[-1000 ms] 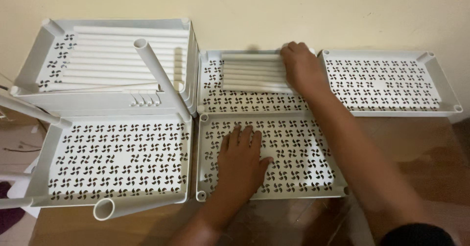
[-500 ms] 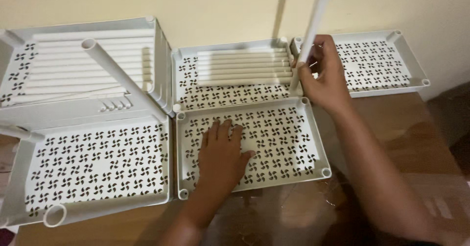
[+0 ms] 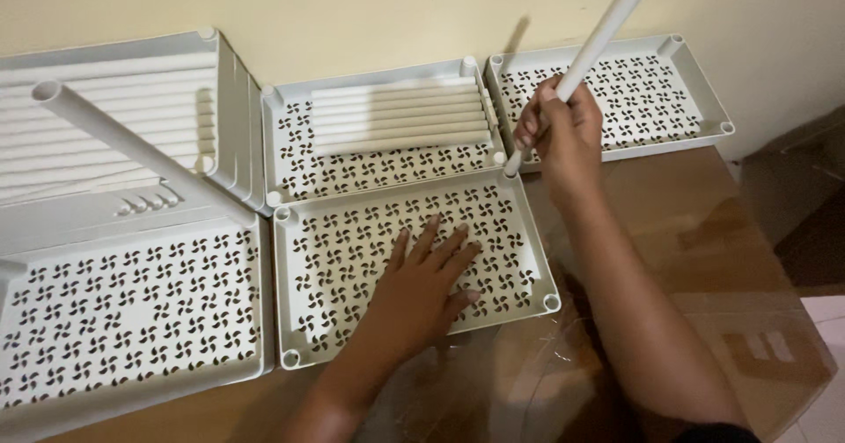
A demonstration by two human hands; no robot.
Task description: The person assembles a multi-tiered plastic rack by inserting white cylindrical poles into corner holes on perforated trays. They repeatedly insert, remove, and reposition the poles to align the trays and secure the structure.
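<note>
Your left hand (image 3: pixel 421 286) lies flat, fingers spread, on the near tray (image 3: pixel 343 258), holding nothing. That tray's far edge touches the tray of tubes (image 3: pixel 299 166). Your right hand (image 3: pixel 556 130) is closed round a white tube (image 3: pixel 607 33), tilted, its lower end at the near tray's far right corner. Right of it lies bare brown table (image 3: pixel 704 232); a cream wall (image 3: pixel 352 3) stands behind.

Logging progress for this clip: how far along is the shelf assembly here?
Early. Done: one tray at far left already carries a pole. In hand: the right hand holds a white pole at the near tray corner socket; the left hand presses that tray. Left: the loose poles and the bare far-right tray.
</note>
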